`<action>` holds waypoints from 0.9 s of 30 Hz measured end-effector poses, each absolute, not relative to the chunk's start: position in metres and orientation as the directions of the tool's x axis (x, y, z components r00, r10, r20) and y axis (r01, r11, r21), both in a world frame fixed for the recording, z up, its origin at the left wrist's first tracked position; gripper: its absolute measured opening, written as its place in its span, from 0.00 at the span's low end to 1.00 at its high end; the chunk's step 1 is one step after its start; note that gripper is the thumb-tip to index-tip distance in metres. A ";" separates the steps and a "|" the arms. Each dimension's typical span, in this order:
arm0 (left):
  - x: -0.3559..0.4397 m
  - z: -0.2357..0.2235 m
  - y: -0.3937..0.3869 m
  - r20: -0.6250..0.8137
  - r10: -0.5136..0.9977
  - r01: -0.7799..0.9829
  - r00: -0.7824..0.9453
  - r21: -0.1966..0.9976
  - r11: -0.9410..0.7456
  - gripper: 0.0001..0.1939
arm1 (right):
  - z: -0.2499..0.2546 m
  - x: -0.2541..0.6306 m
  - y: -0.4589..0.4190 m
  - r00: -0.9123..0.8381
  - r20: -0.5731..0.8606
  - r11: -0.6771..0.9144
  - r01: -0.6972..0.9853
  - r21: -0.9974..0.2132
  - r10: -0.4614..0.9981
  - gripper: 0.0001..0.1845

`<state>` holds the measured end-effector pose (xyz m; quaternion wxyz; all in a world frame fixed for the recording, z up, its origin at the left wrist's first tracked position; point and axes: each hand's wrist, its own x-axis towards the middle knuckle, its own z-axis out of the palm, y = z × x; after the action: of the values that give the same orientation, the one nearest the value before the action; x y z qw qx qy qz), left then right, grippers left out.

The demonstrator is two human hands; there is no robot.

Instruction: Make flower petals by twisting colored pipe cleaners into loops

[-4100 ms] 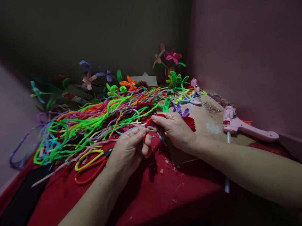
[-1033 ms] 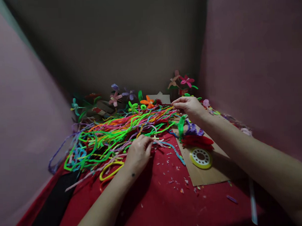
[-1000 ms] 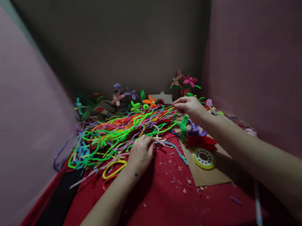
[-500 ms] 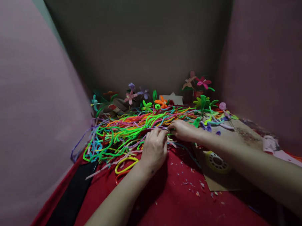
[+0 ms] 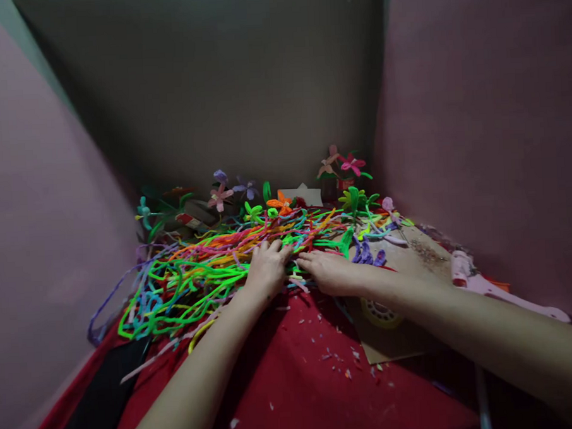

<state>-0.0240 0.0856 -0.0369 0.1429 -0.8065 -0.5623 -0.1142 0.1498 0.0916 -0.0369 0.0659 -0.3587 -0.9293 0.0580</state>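
Observation:
A broad heap of pipe cleaners (image 5: 198, 275) in green, orange, pink, red and purple lies across the middle. My left hand (image 5: 267, 268) rests on its front part, palm down, fingers apart among the strands. Beside it, my right hand (image 5: 326, 273) reaches in from the right, its fingers stretched out over the strands at the heap's edge. I make out nothing held in either hand; the undersides of the fingers are hidden. Yellow-handled scissors (image 5: 196, 337) are mostly covered by my left forearm.
Pipe-cleaner flowers (image 5: 280, 203) stand along the back. A cardboard sheet (image 5: 391, 349) with a yellow-rimmed roll (image 5: 382, 314) lies under my right forearm. A pink tool (image 5: 502, 293) is at the right, a black flat object (image 5: 104, 399) at the left. Scraps dot the red cloth (image 5: 294, 391).
The view has turned a little to the right. My hands, close together in the strands before, have drawn slightly apart, and their fingers are straighter and more spread.

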 end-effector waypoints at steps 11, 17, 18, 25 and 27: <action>-0.032 -0.053 0.080 0.362 0.853 0.926 0.376 -0.120 -0.358 0.19 | 0.001 0.149 0.128 -0.503 0.257 0.561 0.784 -0.265 0.825 0.16; -0.030 -0.051 0.079 0.413 0.832 0.926 0.370 -0.087 -0.368 0.18 | 0.009 0.131 0.202 -0.326 0.352 0.437 0.846 -0.306 0.877 0.21; -0.029 -0.050 0.077 0.420 0.829 0.925 0.370 -0.086 -0.369 0.18 | 0.006 0.126 0.211 -0.317 0.352 0.428 0.852 -0.302 0.881 0.20; -0.029 -0.043 0.080 0.536 0.814 0.969 0.223 -0.030 -0.246 0.20 | -0.008 0.112 0.221 -0.417 0.368 0.498 0.852 -0.160 0.831 0.17; -0.031 -0.043 0.089 0.534 0.834 0.985 0.139 0.015 -0.174 0.20 | -0.005 0.119 0.211 -0.488 0.376 0.555 0.827 -0.091 0.788 0.16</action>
<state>-0.0308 0.0886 -0.0432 0.1728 -0.7348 -0.6188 -0.2176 0.1191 0.2115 -0.0055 0.1905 -0.4689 -0.8610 -0.0507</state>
